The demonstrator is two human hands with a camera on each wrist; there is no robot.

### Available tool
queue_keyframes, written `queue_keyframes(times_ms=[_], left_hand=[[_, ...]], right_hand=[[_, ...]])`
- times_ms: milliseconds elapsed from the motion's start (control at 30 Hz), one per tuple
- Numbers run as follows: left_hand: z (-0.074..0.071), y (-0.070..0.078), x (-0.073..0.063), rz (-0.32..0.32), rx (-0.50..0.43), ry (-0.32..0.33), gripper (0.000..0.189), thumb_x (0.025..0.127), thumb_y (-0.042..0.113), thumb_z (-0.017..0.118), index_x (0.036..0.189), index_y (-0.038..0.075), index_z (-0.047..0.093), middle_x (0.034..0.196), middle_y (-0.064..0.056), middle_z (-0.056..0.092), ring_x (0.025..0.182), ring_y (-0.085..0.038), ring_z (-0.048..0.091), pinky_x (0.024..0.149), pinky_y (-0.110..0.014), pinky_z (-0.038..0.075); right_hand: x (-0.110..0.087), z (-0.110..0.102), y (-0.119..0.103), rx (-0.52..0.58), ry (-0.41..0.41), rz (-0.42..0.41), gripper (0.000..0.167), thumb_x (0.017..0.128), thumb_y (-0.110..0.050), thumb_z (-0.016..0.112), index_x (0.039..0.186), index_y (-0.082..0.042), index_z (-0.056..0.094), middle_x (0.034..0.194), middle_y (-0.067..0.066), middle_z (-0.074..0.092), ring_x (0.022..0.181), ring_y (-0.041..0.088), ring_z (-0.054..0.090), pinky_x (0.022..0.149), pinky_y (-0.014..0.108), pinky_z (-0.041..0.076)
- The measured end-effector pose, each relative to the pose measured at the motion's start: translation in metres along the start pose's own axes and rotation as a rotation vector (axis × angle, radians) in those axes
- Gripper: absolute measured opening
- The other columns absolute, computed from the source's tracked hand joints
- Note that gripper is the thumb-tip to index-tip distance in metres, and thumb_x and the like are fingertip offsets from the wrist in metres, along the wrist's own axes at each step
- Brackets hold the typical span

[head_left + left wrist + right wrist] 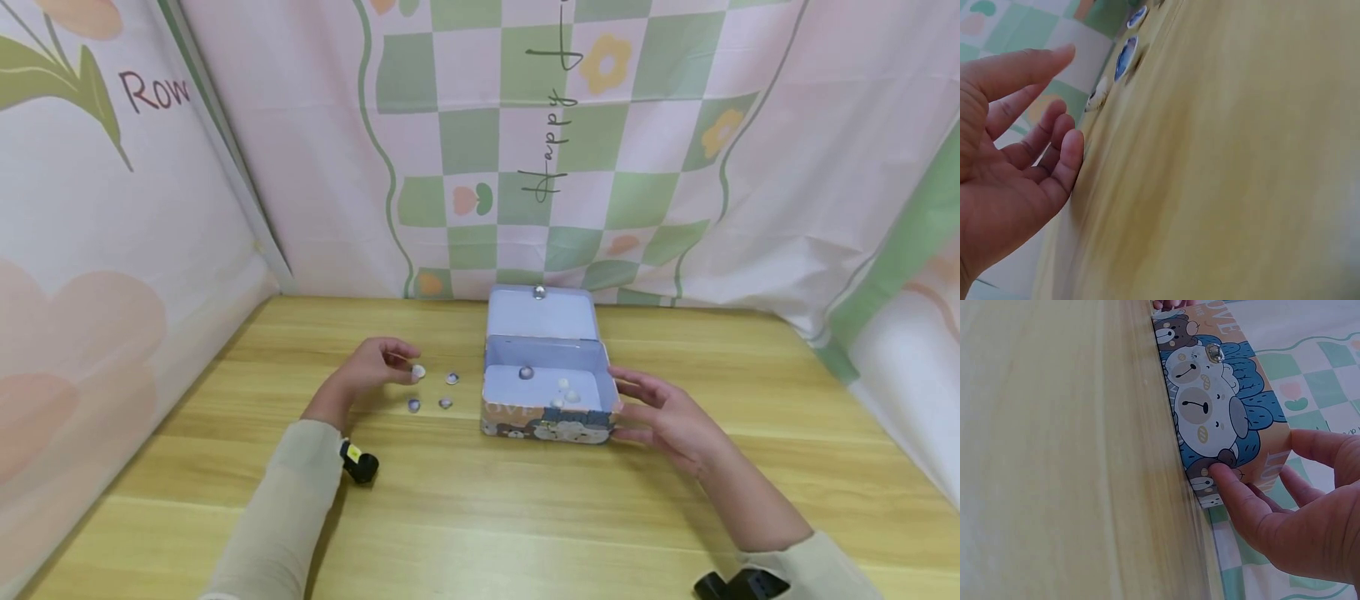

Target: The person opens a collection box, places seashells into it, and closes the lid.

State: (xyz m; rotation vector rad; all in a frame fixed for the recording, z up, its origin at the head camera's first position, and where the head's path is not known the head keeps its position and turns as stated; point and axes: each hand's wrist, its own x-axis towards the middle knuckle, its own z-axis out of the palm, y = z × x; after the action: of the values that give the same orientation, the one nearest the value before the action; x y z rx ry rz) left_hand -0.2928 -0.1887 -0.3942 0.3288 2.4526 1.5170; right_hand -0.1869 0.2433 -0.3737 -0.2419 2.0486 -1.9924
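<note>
My left hand [375,365] is at a white seashell [418,371] on the table, its thumb and forefinger apart in the left wrist view. Just to the right lie several more small shells with purple-blue insides, among them one shell [452,378] at the back and another shell [414,406] at the front. A tin box [547,423] with cartoon bears on its front stands with its hinged lid [542,312] tipped back. Inside it are a dark shell [527,372] and several pale ones [572,396]. My right hand [671,421] holds the box's right end, thumb on the front face.
The wooden table [465,517] reaches back to a checked cloth curtain [525,142] right behind the tin's lid. Another printed cloth [112,292] hangs along the left edge. A black wrist camera [360,463] sits on the left sleeve.
</note>
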Motion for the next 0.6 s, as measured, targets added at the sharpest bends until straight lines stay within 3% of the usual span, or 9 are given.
queue_keyframes(times_ms=[167,400,600], left_hand=[[-0.002,-0.007,0.005,0.009,0.036,-0.018,0.045,0.080,0.008,0.080,0.121,0.001,0.063,0.114,-0.014,0.063,0.103,-0.026,0.057,0.092,-0.037,0.048],[-0.001,-0.007,0.010,-0.012,0.122,-0.024,0.043,0.079,0.008,0.081,0.119,0.004,0.066,0.107,-0.007,0.064,0.099,-0.021,0.056,0.088,-0.033,0.048],[0.001,-0.006,0.012,-0.024,0.175,-0.042,0.040,0.081,0.009,0.080,0.118,0.004,0.068,0.106,-0.006,0.064,0.098,-0.020,0.054,0.087,-0.033,0.047]], right_hand=[[0.000,0.000,0.000,-0.007,0.006,0.007,0.071,0.094,-0.002,0.060,0.152,0.004,0.019,0.153,0.033,0.015,0.118,0.027,0.054,0.089,0.044,0.053],[-0.001,0.000,-0.001,-0.017,0.009,0.016,0.072,0.094,-0.004,0.061,0.152,0.004,0.019,0.154,0.032,0.015,0.121,0.031,0.051,0.089,0.044,0.053],[0.000,0.001,-0.001,-0.011,0.009,0.014,0.071,0.095,-0.003,0.060,0.152,0.004,0.019,0.154,0.033,0.015,0.118,0.026,0.054,0.089,0.043,0.053]])
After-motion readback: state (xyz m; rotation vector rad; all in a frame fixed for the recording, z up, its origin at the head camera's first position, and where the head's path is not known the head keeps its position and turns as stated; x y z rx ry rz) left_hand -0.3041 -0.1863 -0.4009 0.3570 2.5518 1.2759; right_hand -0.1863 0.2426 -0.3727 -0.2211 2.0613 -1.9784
